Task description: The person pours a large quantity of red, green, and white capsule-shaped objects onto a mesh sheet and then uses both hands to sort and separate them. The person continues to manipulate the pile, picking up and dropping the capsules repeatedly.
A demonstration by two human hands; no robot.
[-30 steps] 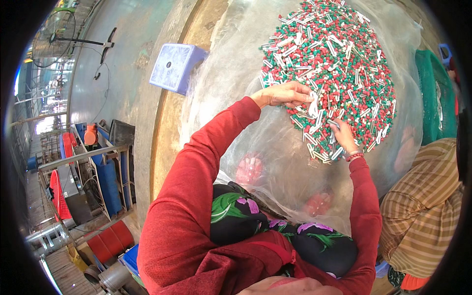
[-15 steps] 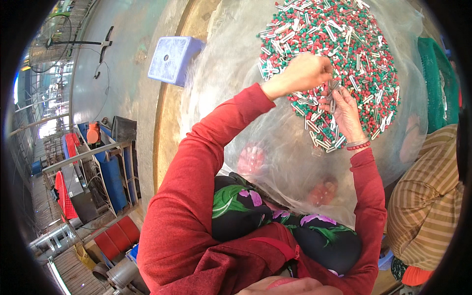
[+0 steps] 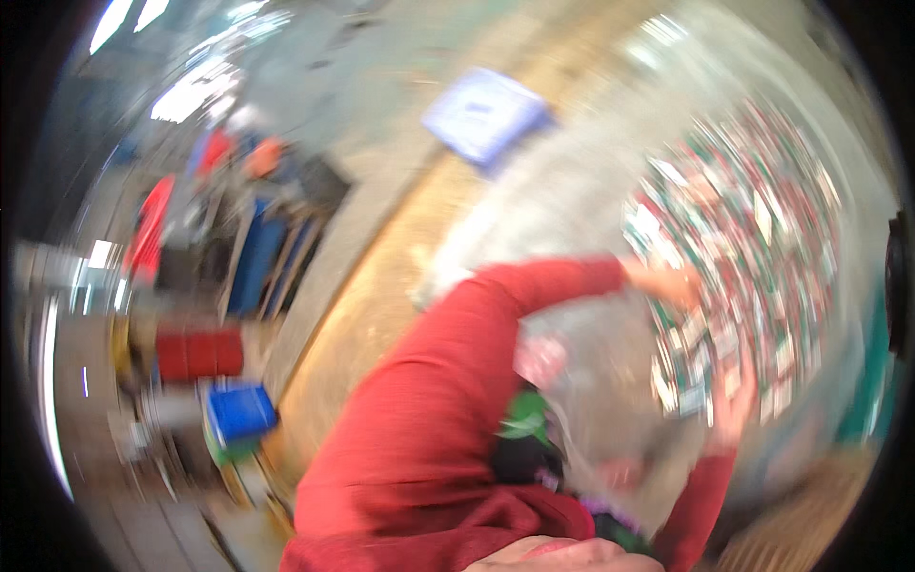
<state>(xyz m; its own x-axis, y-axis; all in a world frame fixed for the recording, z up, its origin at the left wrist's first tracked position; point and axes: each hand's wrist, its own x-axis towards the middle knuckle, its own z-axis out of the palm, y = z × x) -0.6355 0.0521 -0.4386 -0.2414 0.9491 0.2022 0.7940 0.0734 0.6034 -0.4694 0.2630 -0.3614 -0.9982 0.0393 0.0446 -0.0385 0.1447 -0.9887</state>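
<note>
The frame was badly smeared by head motion. The left hand (image 3: 679,284) lay at the near edge of the heap (image 3: 739,257) of small red, green and white pieces; the right hand (image 3: 734,412) sat at its lower edge. Whether either held a piece, I could not tell. The heap rested on a clear plastic sheet (image 3: 572,205) spread over the desk (image 3: 381,296). To sort well, I judged the head should be steadier and the hands should draw few pieces at a time. A pale blue box (image 3: 484,114) stood beyond the sheet; its contents were not visible. A blue bin (image 3: 240,412) sat on the floor.
</note>
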